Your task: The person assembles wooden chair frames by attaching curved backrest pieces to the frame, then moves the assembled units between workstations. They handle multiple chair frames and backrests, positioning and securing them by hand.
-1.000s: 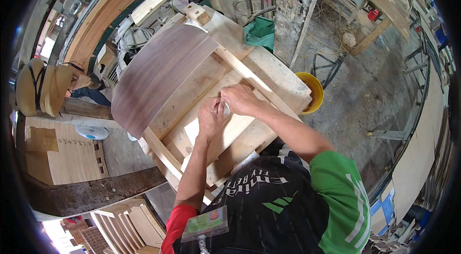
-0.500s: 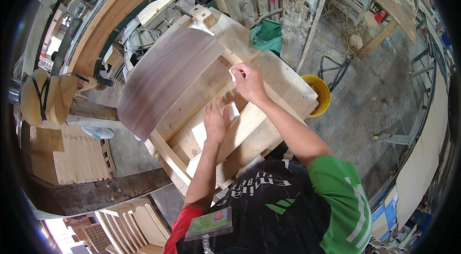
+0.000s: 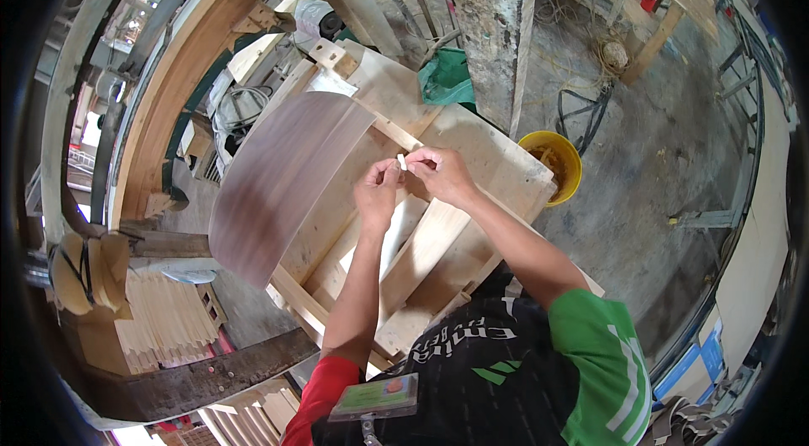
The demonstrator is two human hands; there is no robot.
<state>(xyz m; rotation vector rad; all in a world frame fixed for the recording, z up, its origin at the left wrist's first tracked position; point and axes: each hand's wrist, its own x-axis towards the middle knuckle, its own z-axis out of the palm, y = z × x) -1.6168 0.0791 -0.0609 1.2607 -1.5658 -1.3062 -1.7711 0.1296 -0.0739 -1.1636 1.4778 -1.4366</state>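
Note:
Both hands meet over a wooden box frame, their fingertips close together. Between them is a small whitish piece, too small for me to name its kind. My left hand is closed in a pinch at its left side. My right hand pinches it from the right, with fingers curled. Left of my hands, a curved panel with a brown wood-grain face lies across the frame. Below the hands, a white piece lies inside the frame beside a pale wooden board.
A yellow bucket with scraps stands on the floor to the right. A green bag lies by a worn post beyond the worktable. Stacked pale wood pieces and a curved dark beam are at the left.
My left hand has risen from inside the frame to meet my right hand, which has moved slightly down. The whitish piece is now between both hands. The view has shifted a little.

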